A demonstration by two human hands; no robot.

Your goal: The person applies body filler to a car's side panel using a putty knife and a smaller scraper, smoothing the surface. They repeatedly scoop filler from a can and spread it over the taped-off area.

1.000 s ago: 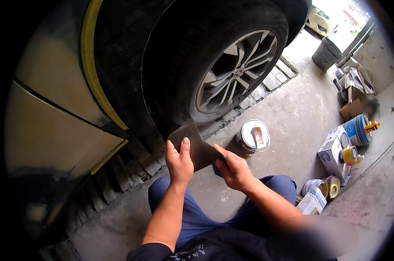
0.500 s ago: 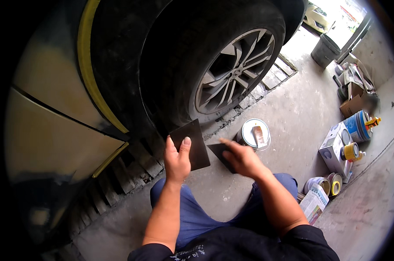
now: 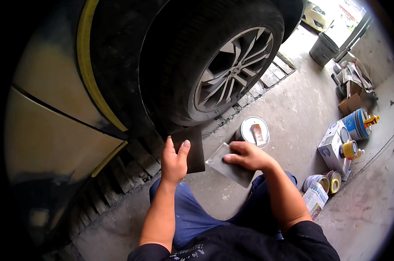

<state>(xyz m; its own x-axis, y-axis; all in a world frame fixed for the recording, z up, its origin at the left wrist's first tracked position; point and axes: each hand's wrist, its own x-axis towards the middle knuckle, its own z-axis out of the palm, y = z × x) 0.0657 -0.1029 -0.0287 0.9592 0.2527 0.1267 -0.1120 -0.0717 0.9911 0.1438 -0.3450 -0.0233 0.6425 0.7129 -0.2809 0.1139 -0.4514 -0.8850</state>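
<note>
Holding grey plate (image 3: pixel 232 170) between right thumb (image 3: pixel 232 158) and fingers (image 3: pixel 240 145).

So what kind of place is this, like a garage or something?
Probably a car workshop, yes. There's a big car wheel up close, a patchy car panel edged with a yellow strip, and a blue can on the floor near the wall.

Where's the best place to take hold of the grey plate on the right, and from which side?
Probably the upper-right edge, coming from the right. The grey plate is thin and flat, so it suits a pinch; the right grip covers that edge, thumb on its face, leaving the lower-left edge free.
</note>
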